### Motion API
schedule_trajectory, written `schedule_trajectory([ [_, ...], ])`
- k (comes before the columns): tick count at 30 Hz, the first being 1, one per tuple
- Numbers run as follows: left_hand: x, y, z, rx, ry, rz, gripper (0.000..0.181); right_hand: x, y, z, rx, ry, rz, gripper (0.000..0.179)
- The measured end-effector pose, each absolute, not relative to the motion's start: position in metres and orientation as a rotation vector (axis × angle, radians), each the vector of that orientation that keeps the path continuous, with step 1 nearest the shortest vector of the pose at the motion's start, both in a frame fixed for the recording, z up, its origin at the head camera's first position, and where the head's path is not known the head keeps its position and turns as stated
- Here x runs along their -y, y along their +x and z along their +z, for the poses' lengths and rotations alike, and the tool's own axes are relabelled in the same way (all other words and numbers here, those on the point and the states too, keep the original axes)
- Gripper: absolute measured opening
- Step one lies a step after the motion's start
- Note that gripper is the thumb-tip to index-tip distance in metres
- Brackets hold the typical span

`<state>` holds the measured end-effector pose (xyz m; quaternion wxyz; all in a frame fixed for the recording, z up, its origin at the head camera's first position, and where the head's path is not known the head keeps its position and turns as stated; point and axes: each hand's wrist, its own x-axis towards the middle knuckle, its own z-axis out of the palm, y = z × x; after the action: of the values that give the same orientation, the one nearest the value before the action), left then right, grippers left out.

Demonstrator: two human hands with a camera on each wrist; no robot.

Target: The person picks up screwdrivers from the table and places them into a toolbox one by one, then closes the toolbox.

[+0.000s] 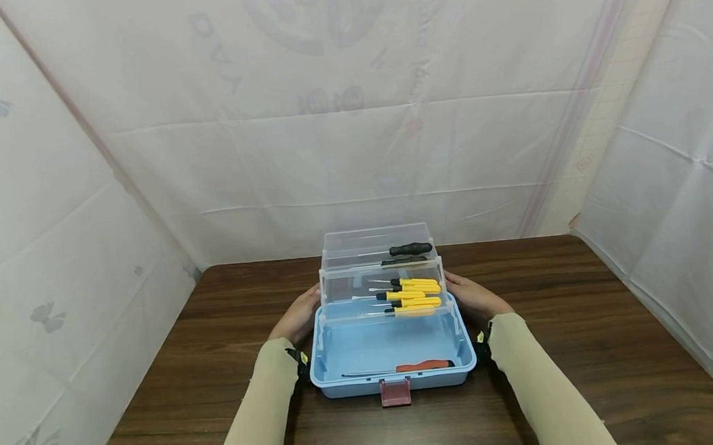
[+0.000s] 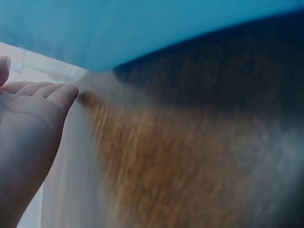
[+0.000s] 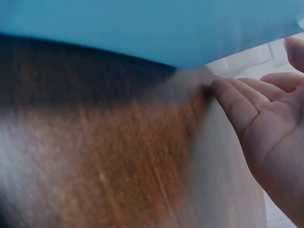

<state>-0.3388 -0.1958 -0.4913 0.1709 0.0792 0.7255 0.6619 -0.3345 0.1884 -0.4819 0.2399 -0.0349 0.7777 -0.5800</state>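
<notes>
A light blue toolbox [image 1: 364, 344] stands on the table with its clear trays [image 1: 342, 288] raised in tiers toward the back. Several yellow-handled screwdrivers [image 1: 414, 294] lie in the lower tier, black-handled screwdrivers [image 1: 410, 249] in the one behind. One red-handled screwdriver [image 1: 425, 366] rests in the blue base near its front wall. My left hand [image 1: 299, 318] is at the left side of the trays; my right hand [image 1: 474, 297] mirrors it on the right. Both wrist views show extended fingers [image 2: 61, 95] [image 3: 232, 97] beside the clear plastic, fingertips close to the box's rear corners.
A reddish latch [image 1: 395, 394] hangs at the front of the box. The dark wooden table [image 1: 584, 345] spreads to both sides. White sheeting [image 1: 352, 155] closes off the back, left and right.
</notes>
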Motion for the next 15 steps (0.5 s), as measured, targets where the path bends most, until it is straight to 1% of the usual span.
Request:
schedule_trajectory([
  [10,0.1944,-0.3352,-0.4914,-2.045,0.225,1.895,0.05,-0.1879,-0.3362,-0.4817,-2.174,-0.133,-1.572,0.067],
  [15,0.193,-0.3334,-0.4898,-2.04,0.186,1.905,0.05,-0.1887,-0.3351,-0.4805,-2.156,-0.151,-1.596,0.063],
])
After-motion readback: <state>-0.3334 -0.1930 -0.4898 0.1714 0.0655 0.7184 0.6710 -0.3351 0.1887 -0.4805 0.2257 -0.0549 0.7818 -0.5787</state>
